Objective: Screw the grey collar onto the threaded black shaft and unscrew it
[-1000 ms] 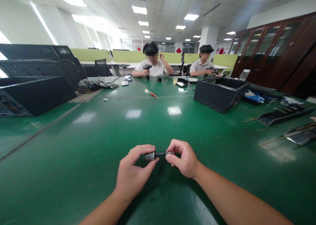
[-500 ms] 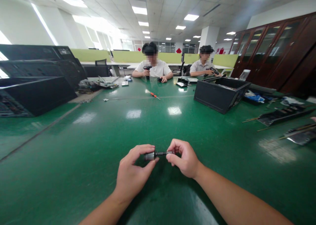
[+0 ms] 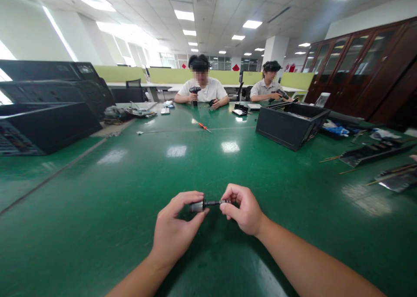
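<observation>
My left hand (image 3: pixel 177 223) grips a short dark metallic cylinder (image 3: pixel 196 206) between thumb and fingers. Out of the cylinder's right end runs a thin dark shaft (image 3: pixel 213 202), pointing right; together they look like a small motor with a shaft. The shaft's far end sits pinched in the fingertips of my right hand (image 3: pixel 243 210), which partly cover a ribbed or threaded bit there. Both hands hold the piece level, just above the green tabletop (image 3: pixel 208 171).
An orange screwdriver (image 3: pixel 203 127) lies mid-table. A black computer case (image 3: pixel 286 125) stands right, with metal brackets (image 3: pixel 374 151) beyond it. More black cases (image 3: pixel 55 127) are at left, beside loose parts (image 3: pixel 130 111). Across sit two people; one holds a power drill (image 3: pixel 195 95).
My hands and the held piece stay almost in place. The person opposite has lifted and tilted the small dark part in one hand.
</observation>
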{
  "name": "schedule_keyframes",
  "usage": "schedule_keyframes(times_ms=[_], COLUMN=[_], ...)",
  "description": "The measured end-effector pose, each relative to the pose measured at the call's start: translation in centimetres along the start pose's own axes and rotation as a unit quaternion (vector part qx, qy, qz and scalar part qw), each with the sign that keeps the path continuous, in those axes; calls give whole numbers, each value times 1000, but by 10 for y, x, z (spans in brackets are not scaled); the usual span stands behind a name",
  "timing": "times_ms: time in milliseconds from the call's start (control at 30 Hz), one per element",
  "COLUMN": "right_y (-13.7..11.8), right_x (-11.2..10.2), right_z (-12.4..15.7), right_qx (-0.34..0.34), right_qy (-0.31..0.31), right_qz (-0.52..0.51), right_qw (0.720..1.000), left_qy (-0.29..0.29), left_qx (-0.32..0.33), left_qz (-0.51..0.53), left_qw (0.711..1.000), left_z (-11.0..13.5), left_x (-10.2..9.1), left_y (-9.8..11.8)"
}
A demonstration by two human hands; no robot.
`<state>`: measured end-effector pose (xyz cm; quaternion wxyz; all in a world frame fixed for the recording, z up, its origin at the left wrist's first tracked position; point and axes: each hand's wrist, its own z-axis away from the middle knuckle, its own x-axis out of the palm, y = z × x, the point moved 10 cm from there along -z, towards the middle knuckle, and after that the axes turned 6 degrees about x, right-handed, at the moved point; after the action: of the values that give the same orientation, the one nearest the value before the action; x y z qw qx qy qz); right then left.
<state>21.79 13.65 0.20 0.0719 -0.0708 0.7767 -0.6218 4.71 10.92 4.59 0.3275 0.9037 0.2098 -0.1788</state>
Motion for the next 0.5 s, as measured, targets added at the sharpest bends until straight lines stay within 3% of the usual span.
schedule_keyframes(times_ms=[500], right_y=[4], right_x=[-1], right_z=[-1], right_qx=[8], right_qy=[-2], right_qz=[-10], right_qw=[1000], left_qy=[3], left_qx=[-1], left_qz=[3], left_qw=[1000], left_z=[-1], left_x=[0], left_y=[-1])
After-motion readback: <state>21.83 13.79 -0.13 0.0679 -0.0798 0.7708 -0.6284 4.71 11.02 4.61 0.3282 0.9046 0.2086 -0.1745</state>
